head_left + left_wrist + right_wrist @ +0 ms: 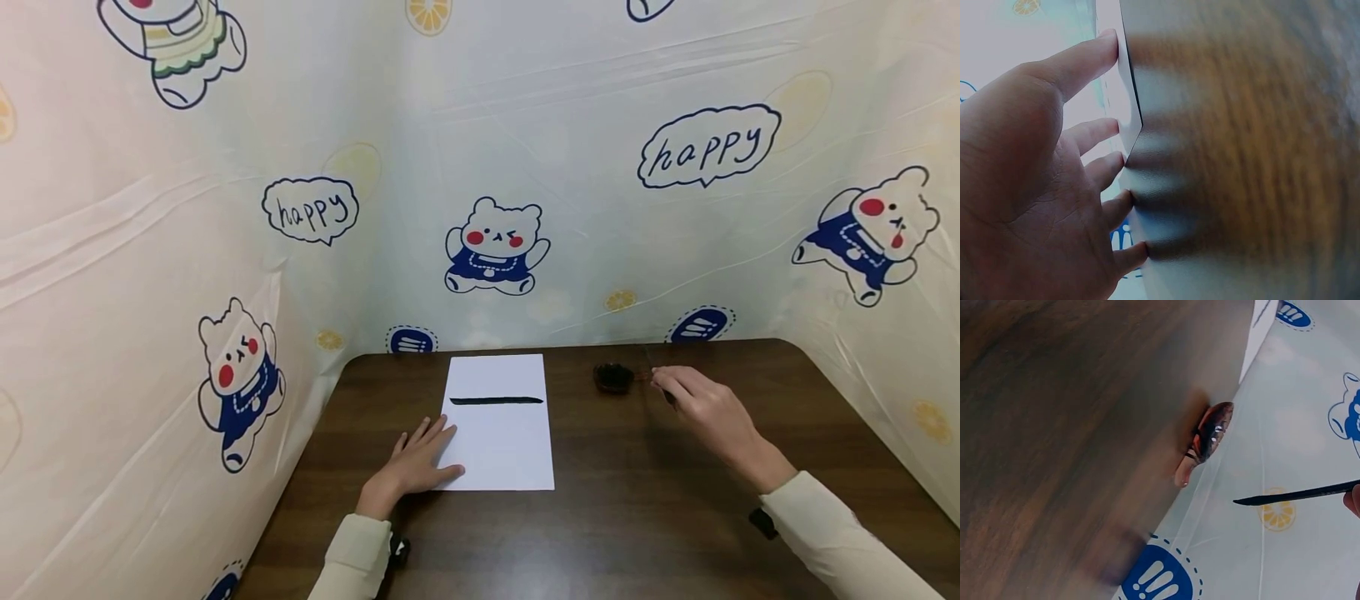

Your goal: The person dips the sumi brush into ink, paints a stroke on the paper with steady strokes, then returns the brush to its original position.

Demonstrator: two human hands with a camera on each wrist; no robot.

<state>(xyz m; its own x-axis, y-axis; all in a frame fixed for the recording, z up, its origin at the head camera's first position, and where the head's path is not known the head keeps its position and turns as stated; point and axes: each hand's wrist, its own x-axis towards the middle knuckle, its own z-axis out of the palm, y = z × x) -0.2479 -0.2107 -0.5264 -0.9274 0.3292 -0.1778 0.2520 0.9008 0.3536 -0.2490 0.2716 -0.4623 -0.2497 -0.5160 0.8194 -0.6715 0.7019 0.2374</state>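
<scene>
A white sheet of paper [498, 450] lies on the table, with one thick black horizontal stroke [497, 401] across it. My left hand [416, 462] rests at its left edge, fingers spread, the thumb and some fingertips on the paper. In the left wrist view, the fingertips of the left hand [1035, 162] touch down along the sheet's edge. To the right of the paper, my right hand [708, 408] pinches a slim black brush [1297, 495] with a pointed tip. Just left of that hand sits a small dark ladle-like dish [613, 378] with a short reddish handle.
A brown wooden table [600, 533] carries everything. Behind it and at both sides hangs a pale curtain [585, 242] printed with cartoon bears, fruit slices and "happy" bubbles, close against the table's far edge.
</scene>
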